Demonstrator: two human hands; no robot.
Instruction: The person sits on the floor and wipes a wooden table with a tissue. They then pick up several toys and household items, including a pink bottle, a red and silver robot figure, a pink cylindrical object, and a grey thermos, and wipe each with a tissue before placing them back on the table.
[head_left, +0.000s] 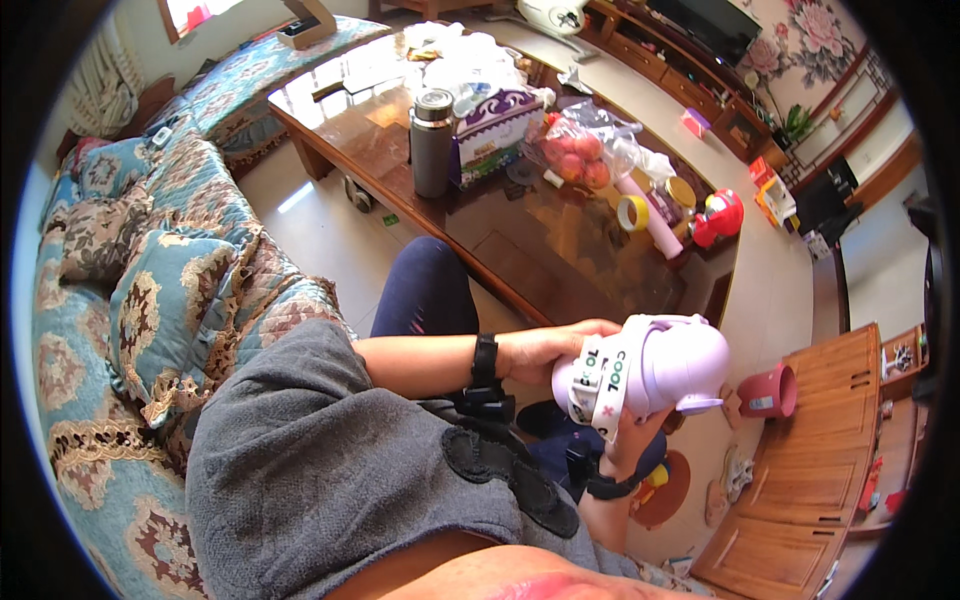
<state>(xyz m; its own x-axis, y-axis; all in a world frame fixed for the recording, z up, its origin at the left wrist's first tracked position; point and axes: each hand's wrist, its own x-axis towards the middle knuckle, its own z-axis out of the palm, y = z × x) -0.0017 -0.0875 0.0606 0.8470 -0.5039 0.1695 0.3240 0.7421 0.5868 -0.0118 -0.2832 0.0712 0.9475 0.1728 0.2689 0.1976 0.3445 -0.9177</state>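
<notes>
A lilac children's water bottle (679, 360) with a rounded lid lies tilted on its side between my two hands, over my lap at the coffee table's near edge. Its white carrying strap (616, 382), printed with letters, wraps around the body. My left hand (544, 351) grips the bottle near its base, the thumb along the upper side. From below, my right hand (637, 442) holds the body close to the lid, its fingers partly hidden behind the bottle. Black bands are on both wrists.
On the glass-topped wooden coffee table (517, 251) stand a grey steel flask (431, 150), a decorated carton (499, 135), bagged red fruit (574, 154), yellow tape (632, 213) and a pink roll (652, 221). A patterned sofa (210, 180) is at left; a pink bin (766, 392) stands by wooden cabinets (810, 435).
</notes>
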